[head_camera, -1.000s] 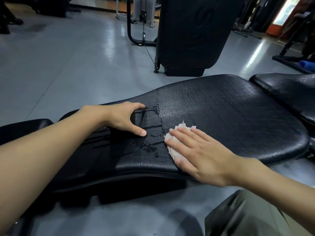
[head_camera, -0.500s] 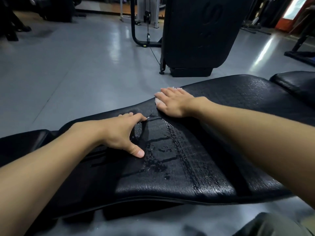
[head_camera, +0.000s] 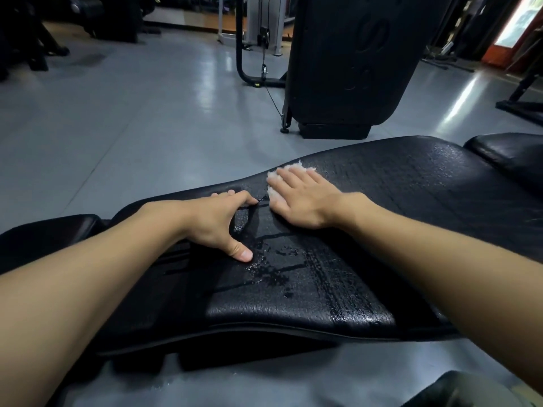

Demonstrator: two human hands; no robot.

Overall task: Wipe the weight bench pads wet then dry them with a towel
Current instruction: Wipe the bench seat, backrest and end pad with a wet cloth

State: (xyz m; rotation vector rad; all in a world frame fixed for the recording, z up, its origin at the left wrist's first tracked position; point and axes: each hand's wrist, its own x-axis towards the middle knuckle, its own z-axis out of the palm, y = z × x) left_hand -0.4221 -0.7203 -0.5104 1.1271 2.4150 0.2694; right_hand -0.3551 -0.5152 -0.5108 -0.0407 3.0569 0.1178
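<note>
On the bench, head view, one view only.

Item 1, pad [head_camera: 382, 236]: black, textured, long axis running from lower left to upper right. Wet streaks cross it; droplets [head_camera: 270, 271] stand on the near part, beside the left thumb.

Item 2, cloth [head_camera: 293, 167]: white, wadded, lying at the pad's far edge. It is mostly under the right fingers, with a fringe showing past the fingertips.

Item 3, right hand [head_camera: 305, 201]: flat on the cloth, fingers straight and close together, pressing down. This hand is on the cloth, so it is the working hand.

Item 4, left hand [head_camera: 211, 227]: just left of the cloth, resting on the pad as a brace. Its thumb is spread wide from the fingers and the index finger points at the cloth. Whether the outer fingers hook over the far edge cannot be told.

Item 5, second pad [head_camera: 511, 160]: at the right end, apart from both hands.

Item 6, containers: none in view.

Judgement: wet wiping is under way. From the fingers, the droplets lie toward the near edge, so the next stroke likely pulls back across the short axis.
</note>
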